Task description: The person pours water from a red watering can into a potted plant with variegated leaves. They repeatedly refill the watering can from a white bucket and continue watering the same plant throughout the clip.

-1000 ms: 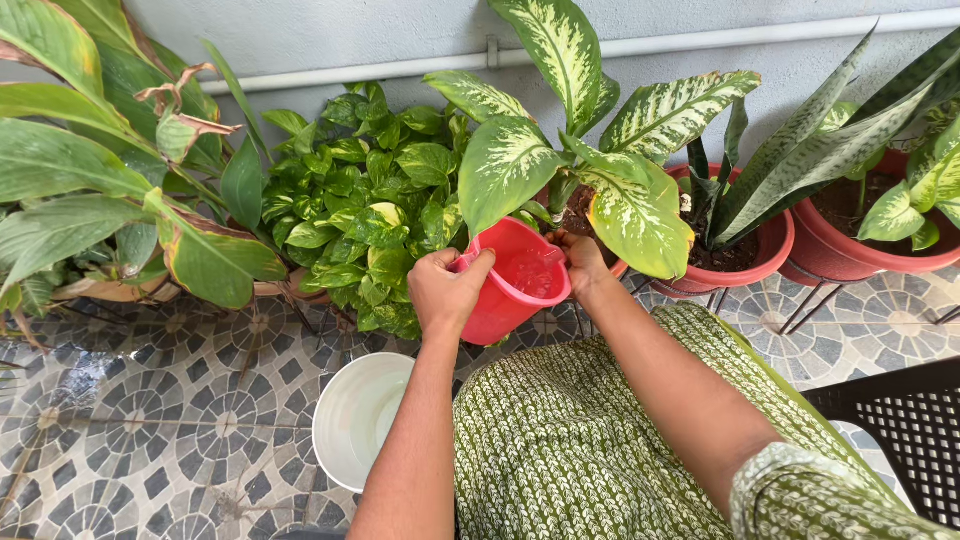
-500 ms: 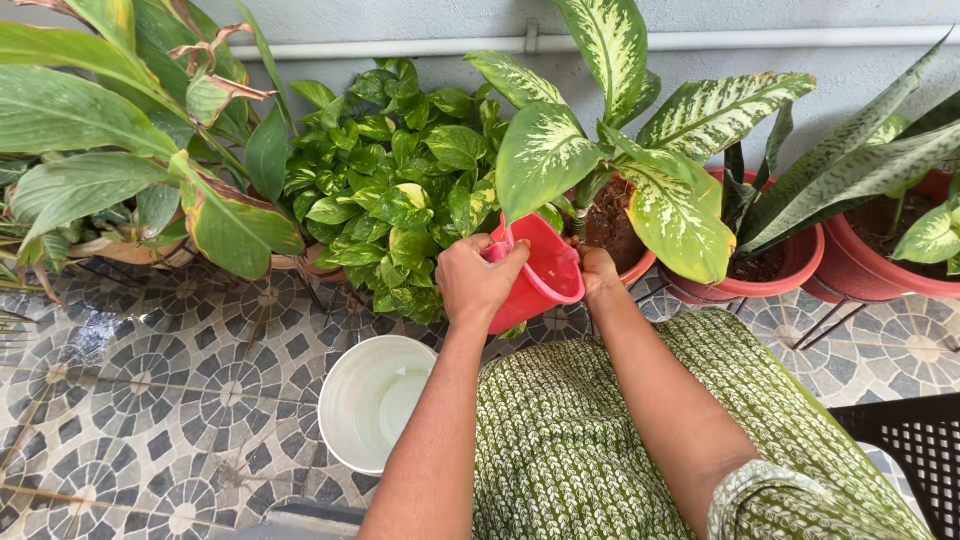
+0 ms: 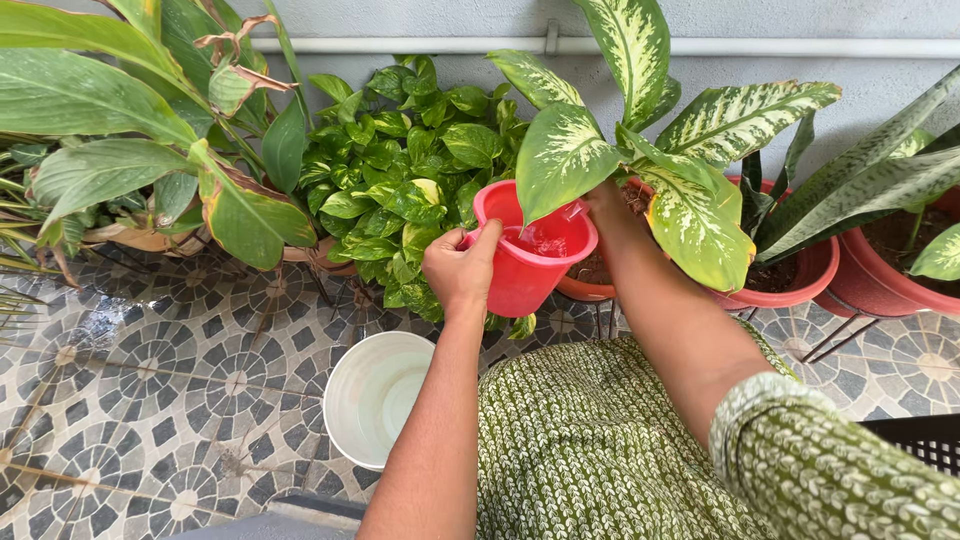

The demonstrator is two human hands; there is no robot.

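Spill risk first: your red jug (image 3: pixel 530 255) has water in it and sits tipped slightly toward the spotted-leaf plant (image 3: pixel 640 160), so a bit more tilt could, I'd judge, send water over the rim onto the tiled floor (image 3: pixel 150 380) instead of into the orange pot (image 3: pixel 590 288). The big leaf over the jug's mouth could also deflect the stream or get bent. The jug is up in the air, just in front of the bushy green plant (image 3: pixel 400 170) and above the white bucket (image 3: pixel 372 400), which stands on the floor beside your green patterned dress (image 3: pixel 590 440). Your left hand (image 3: pixel 458 272) is closed around the jug's handle side, fingers curled tight, thumb up near the rim. Your right hand (image 3: pixel 603 196) reaches in under the spotted leaves at the far side of the jug, near the soil; mostly hidden by the leaf, so cannot tell if it's open or gripping anything. Red pots (image 3: pixel 810 280) with striped long-leaf plants stand to the right, apart from the jug. One-handed hold on a wet jug looks like a slip risk.
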